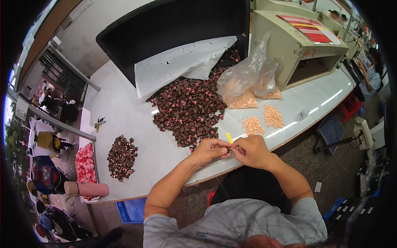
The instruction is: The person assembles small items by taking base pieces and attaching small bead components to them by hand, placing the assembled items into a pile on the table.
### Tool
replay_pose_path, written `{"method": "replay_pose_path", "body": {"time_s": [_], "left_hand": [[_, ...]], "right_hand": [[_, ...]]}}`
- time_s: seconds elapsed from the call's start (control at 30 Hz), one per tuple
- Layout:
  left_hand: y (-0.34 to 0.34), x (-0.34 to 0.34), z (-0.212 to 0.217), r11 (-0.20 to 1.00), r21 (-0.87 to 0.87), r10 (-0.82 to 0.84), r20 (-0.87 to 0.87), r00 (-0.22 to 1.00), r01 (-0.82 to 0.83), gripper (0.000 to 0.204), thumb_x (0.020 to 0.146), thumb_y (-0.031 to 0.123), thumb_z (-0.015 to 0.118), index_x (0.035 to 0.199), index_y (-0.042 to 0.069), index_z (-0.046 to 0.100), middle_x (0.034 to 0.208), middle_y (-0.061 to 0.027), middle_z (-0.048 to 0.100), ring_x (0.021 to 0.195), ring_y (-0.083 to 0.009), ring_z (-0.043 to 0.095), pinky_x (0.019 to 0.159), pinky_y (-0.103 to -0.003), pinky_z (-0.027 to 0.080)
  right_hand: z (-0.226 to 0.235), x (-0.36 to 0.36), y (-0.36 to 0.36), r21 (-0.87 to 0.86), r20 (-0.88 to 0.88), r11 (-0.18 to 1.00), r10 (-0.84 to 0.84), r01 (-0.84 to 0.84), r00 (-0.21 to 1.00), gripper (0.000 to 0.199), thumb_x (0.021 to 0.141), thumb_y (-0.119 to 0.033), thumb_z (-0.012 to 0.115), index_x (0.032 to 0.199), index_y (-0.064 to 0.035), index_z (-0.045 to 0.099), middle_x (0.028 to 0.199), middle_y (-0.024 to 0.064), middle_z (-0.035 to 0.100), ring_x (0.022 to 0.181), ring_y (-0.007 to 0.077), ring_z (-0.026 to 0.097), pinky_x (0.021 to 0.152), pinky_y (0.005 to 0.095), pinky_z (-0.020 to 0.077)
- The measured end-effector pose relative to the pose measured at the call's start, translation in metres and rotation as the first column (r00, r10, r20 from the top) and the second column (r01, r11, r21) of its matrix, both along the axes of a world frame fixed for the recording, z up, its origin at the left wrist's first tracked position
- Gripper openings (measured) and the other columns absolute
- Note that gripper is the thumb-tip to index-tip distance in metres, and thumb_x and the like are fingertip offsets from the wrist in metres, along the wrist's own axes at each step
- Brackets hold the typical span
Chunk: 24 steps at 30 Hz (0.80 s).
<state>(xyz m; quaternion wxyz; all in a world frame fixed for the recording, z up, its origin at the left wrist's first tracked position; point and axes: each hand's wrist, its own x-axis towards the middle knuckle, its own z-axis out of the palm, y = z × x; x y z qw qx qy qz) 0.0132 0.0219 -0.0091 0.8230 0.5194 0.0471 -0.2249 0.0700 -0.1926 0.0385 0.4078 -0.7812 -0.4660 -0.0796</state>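
Note:
My left hand [210,152] and my right hand [252,151] meet at the table's front edge, fingertips almost touching. Between the left thumb and fingers is a small dark brown piece [229,149], mostly hidden. The right fingers are pinched together against it; whether they hold something tiny does not show. Just beyond the fingertips lies a yellow strip [230,137]. A large heap of dark brown pieces with pink-red spots [186,107] spreads behind my hands. Two small piles of peach-coloured bits, one nearer [253,125] and one farther [273,116], lie to the right.
A tipped black bin [173,25] with a white sheet [182,56] stands behind the heap. Clear plastic bags [244,80] of peach bits lie beside a beige metal housing [295,45]. Leftward are a smaller brown pile [122,158], a tray of pink pieces [85,163] and a pink bottle [89,189].

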Motion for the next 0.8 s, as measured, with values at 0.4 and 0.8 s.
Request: {"method": "replay_pose_path", "body": {"time_s": [0.4, 0.8], "left_hand": [[0.001, -0.001, 0.002, 1.000, 0.013, 0.004, 0.008, 1.000, -0.004, 0.027, 0.090, 0.006, 0.069, 0.115, -0.006, 0.065, 0.106, -0.0151, 0.070, 0.091, -0.0177, 0.070, 0.085, -0.030, 0.058], [-0.003, -0.003, 0.007, 0.991, 0.126, 0.048, -0.015, 0.999, -0.046, 0.027, 0.091, 0.004, 0.068, 0.114, -0.009, 0.063, 0.111, -0.0169, 0.068, 0.091, -0.0176, 0.069, 0.083, -0.027, 0.057]], "right_hand": [[-0.010, -0.002, 0.006, -0.002, 0.077, 1.000, 0.001, -0.001, 0.997, 0.011, 0.071, -0.005, 0.073, 0.078, -0.0064, 0.064, 0.055, 0.0025, 0.057, 0.048, 0.0207, 0.060, 0.048, 0.0335, 0.0458], [-0.011, 0.018, -0.046, 0.195, -0.251, 0.921, -0.286, 0.338, 0.925, 0.008, 0.084, -0.010, 0.070, 0.087, -0.0026, 0.067, 0.060, 0.0072, 0.061, 0.051, 0.0156, 0.059, 0.051, 0.0297, 0.0459]]}}
